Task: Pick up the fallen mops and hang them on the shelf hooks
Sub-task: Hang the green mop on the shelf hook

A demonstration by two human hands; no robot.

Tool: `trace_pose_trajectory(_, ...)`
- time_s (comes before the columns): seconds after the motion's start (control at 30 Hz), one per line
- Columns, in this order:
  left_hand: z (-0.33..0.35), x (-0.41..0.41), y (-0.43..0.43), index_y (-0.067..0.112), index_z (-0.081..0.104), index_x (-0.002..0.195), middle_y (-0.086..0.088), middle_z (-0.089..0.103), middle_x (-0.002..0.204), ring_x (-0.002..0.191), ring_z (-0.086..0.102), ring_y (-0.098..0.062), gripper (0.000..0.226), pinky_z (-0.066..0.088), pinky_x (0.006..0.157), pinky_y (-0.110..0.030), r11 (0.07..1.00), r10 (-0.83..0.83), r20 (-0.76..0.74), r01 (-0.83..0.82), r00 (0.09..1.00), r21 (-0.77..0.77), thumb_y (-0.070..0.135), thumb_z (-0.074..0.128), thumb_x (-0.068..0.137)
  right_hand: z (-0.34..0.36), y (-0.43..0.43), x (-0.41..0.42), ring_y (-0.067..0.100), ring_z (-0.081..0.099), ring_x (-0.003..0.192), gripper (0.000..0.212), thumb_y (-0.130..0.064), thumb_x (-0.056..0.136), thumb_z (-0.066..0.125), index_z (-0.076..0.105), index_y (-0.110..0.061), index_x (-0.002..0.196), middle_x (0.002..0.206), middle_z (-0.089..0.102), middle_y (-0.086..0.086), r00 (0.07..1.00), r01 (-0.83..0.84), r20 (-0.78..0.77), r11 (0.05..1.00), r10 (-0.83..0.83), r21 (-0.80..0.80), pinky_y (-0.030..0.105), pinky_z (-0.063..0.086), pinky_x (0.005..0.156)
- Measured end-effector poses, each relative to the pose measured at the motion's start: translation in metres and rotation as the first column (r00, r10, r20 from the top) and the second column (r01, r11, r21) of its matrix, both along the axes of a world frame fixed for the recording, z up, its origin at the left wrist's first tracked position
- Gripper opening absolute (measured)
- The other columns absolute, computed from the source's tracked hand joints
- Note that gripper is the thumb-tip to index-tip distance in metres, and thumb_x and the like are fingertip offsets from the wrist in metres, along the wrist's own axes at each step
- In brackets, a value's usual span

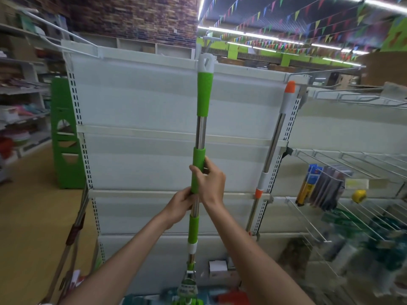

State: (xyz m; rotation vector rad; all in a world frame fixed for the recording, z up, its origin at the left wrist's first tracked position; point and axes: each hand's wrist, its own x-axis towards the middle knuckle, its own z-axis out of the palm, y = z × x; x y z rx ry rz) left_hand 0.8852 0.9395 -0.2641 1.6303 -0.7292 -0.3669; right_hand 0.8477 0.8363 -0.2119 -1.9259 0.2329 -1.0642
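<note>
Your left hand (180, 203) grips the green mop (203, 95) by its steel pole, right hand (211, 181) curled round its sleeve just above. It stands upright before the white shelf (136, 102), not yet hooked. An orange-tipped mop (275, 137) rests at the right upright; whether hung, unclear.

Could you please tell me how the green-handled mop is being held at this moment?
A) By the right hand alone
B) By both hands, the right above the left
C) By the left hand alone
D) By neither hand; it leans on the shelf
B: the right hand grips the middle green sleeve of the green mop, and the left hand grips the steel shaft just below it.
</note>
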Motion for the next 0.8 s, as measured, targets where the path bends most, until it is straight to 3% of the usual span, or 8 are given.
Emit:
trace_pose_trajectory(0.07,0.0,0.001,0.002,0.016,0.066,0.11,-0.012,0.071,0.099,0.091,0.062,-0.024,0.02,0.054,0.09,-0.052,1.0,0.002,0.004,-0.002,1.0,0.011,0.02,0.047,0.105,-0.002,0.0,0.003,0.019,0.067,0.078,0.02,-0.036,0.086,0.072,0.067,-0.017,0.091,0.081,0.071,0.0,1.0,0.0,-0.005,1.0,0.0,0.003,0.046,0.056,0.073)
trace_pose_trajectory(0.17,-0.001,0.007,0.004,0.016,0.066,0.113,-0.025,0.066,0.11,0.093,0.061,-0.028,0.02,0.051,0.093,-0.059,1.0,0.0,0.015,0.0,1.0,0.017,0.023,0.05,0.103,-0.003,0.001,0.007,0.019,0.067,0.08,0.018,-0.034,0.087,0.073,0.068,-0.018,0.092,0.081,0.071,-0.001,1.0,-0.008,0.006,1.0,0.007,0.011,0.046,0.056,0.074)
trace_pose_trajectory(0.3,0.01,0.014,0.007,0.018,0.062,0.121,-0.007,0.072,0.109,0.103,0.069,-0.019,0.022,0.059,0.091,-0.043,1.0,-0.004,0.035,0.003,0.999,0.021,0.018,0.058,0.099,-0.004,0.002,0.012,0.02,0.066,0.077,0.017,-0.033,0.086,0.073,0.067,-0.018,0.088,0.078,0.07,-0.001,1.0,-0.008,0.008,1.0,0.007,0.027,0.045,0.056,0.071)
trace_pose_trajectory(0.4,0.017,0.02,0.005,0.017,0.062,0.118,0.0,0.073,0.103,0.094,0.071,-0.012,0.022,0.06,0.085,-0.032,0.999,0.022,0.049,-0.024,0.999,0.036,0.016,0.061,0.096,-0.007,0.002,0.016,0.018,0.067,0.076,0.014,-0.03,0.087,0.074,0.066,-0.02,0.085,0.077,0.069,-0.002,1.0,-0.005,0.004,0.999,0.005,0.037,0.045,0.056,0.07)
trace_pose_trajectory(0.53,0.022,0.028,0.0,0.016,0.067,0.118,0.001,0.074,0.11,0.099,0.072,-0.016,0.021,0.061,0.089,-0.043,0.985,0.164,0.025,-0.163,0.986,-0.057,0.016,0.059,0.098,-0.008,0.003,0.02,0.015,0.068,0.076,0.009,-0.027,0.088,0.074,0.066,-0.023,0.085,0.076,0.069,-0.005,1.0,-0.029,0.003,0.998,0.029,0.049,0.045,0.057,0.071)
trace_pose_trajectory(0.63,0.031,0.035,-0.006,0.015,0.073,0.109,0.001,0.077,0.101,0.096,0.073,-0.014,0.017,0.06,0.089,-0.043,0.961,0.255,0.055,-0.247,0.965,-0.123,0.015,0.066,0.094,-0.007,0.003,0.025,0.016,0.068,0.074,0.01,-0.026,0.087,0.073,0.064,-0.023,0.084,0.075,0.069,-0.005,1.0,-0.03,0.001,0.998,0.03,0.058,0.046,0.056,0.07)
trace_pose_trajectory(0.8,0.032,0.041,-0.009,0.015,0.077,0.102,0.002,0.079,0.095,0.095,0.074,-0.016,0.014,0.059,0.088,-0.047,0.95,0.291,0.071,-0.279,0.954,-0.138,0.014,0.068,0.091,-0.008,0.001,0.03,0.016,0.068,0.074,0.01,-0.028,0.087,0.072,0.064,-0.023,0.084,0.075,0.069,-0.004,0.999,-0.036,0.014,0.998,0.036,0.049,0.045,0.056,0.069)
